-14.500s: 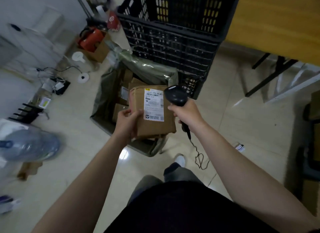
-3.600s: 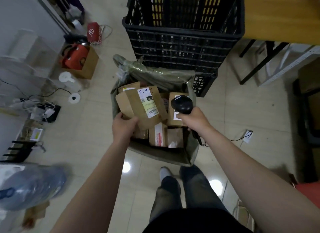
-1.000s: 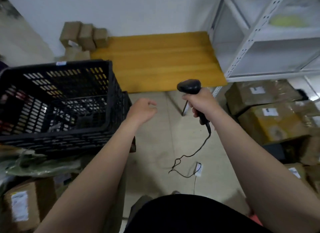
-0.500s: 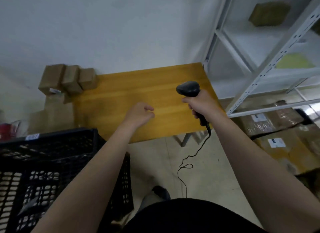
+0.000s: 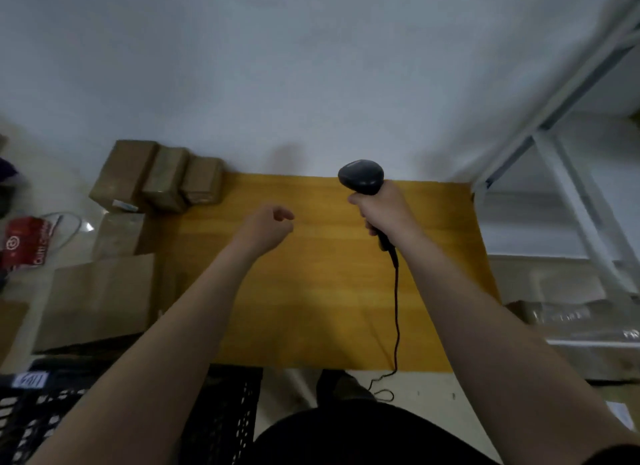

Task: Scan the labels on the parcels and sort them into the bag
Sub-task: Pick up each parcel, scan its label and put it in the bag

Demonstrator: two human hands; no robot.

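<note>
Head view: the yellow wooden table (image 5: 329,291) spreads beneath your arms, with the black plastic crate (image 5: 221,412) at its near left. Three cardboard parcels (image 5: 156,177) stand in a row just beside its far left corner, against the wall. Your left hand (image 5: 266,225) hovers over the tabletop, fingers loosely curled, empty. Your right hand (image 5: 384,212) grips the barcode scanner (image 5: 362,177) upright, its cable (image 5: 396,309) hanging down.

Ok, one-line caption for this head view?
Right hand grips scanner over wooden table; left hand empty, boxes stacked at its left end.
</note>
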